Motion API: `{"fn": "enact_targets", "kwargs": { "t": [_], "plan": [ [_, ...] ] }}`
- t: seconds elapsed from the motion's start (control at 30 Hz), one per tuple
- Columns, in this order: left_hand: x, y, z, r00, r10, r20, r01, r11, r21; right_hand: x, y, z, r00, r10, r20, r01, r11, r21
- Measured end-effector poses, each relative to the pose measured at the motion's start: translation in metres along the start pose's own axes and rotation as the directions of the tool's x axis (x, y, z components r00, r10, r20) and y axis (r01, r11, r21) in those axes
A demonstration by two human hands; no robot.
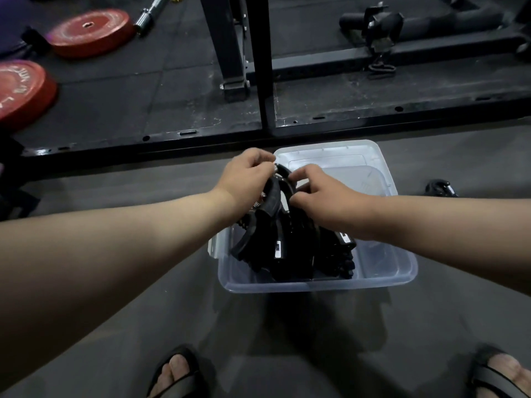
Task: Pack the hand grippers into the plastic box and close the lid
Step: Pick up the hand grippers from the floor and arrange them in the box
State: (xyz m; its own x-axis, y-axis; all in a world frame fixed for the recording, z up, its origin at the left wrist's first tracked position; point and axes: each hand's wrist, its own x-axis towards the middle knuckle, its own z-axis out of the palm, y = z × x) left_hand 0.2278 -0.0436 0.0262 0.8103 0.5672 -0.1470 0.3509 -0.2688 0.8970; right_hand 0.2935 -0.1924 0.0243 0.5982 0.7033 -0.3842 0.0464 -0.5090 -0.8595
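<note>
"Where are the hand grippers?"

"Bunched in the plastic box, in its left half. The handles point down toward its near wall and the spring ends stick up above the rim."

"And the hands?"

"Both are over the box. The left hand pinches the top of the bunch with curled fingers. The right hand grips the same bunch just beside it."

"The lid?"

"The clear lid lies at the box's far side, off the opening. One more black gripper sits on the floor to the right of the box."
</note>
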Motion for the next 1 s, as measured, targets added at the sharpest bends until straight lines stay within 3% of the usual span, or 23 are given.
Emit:
{"fn": "enact_targets", "kwargs": {
  "t": [0.17,0.27,0.33,0.4,0.43,0.5,0.57,0.63,0.73,0.83,1.0],
  "plan": [
    [0.013,0.028,0.026,0.998,-0.055,0.026,0.054,0.998,0.015,-0.002,-0.007,-0.03,0.993,0.061,-0.096,-0.053,0.995,0.089],
    [0.018,0.05,0.043,0.991,-0.072,0.112,0.069,0.997,0.029,-0.009,-0.01,-0.048,0.993,0.117,-0.014,-0.118,0.993,-0.025],
    [0.02,0.06,0.051,0.984,-0.088,0.157,0.093,0.995,-0.027,-0.01,-0.007,-0.06,0.988,0.145,-0.055,-0.149,0.984,-0.1],
    [0.017,0.065,0.058,0.969,-0.103,0.225,0.128,0.987,-0.097,-0.008,0.001,-0.07,0.977,0.174,-0.123,-0.182,0.982,-0.058],
    [0.015,0.063,0.062,0.965,-0.088,0.246,0.106,0.993,-0.06,-0.007,0.006,-0.074,0.97,0.203,-0.136,-0.207,0.978,-0.016],
    [0.012,0.05,0.068,0.963,-0.005,0.269,-0.043,0.984,0.172,-0.011,0.017,-0.081,0.953,0.287,-0.094,-0.281,0.957,0.067],
    [0.006,0.032,0.07,0.941,0.072,0.332,-0.205,0.9,0.386,-0.015,0.028,-0.081,0.927,0.374,0.005,-0.37,0.915,0.162],
    [0.003,0.012,0.072,0.88,0.108,0.463,-0.355,0.798,0.487,-0.014,0.04,-0.078,0.89,0.451,0.073,-0.453,0.853,0.259],
    [0.002,-0.009,0.073,0.802,0.112,0.587,-0.504,0.655,0.563,-0.014,0.055,-0.066,0.868,0.485,0.106,-0.49,0.802,0.342],
    [0.002,-0.023,0.07,0.784,0.142,0.605,-0.57,0.554,0.608,-0.011,0.067,-0.05,0.848,0.513,0.131,-0.519,0.757,0.398],
    [0.004,-0.037,0.066,0.752,0.2,0.628,-0.617,0.548,0.565,0.001,0.083,-0.028,0.85,0.526,-0.029,-0.477,0.791,0.382]
  ]
}}
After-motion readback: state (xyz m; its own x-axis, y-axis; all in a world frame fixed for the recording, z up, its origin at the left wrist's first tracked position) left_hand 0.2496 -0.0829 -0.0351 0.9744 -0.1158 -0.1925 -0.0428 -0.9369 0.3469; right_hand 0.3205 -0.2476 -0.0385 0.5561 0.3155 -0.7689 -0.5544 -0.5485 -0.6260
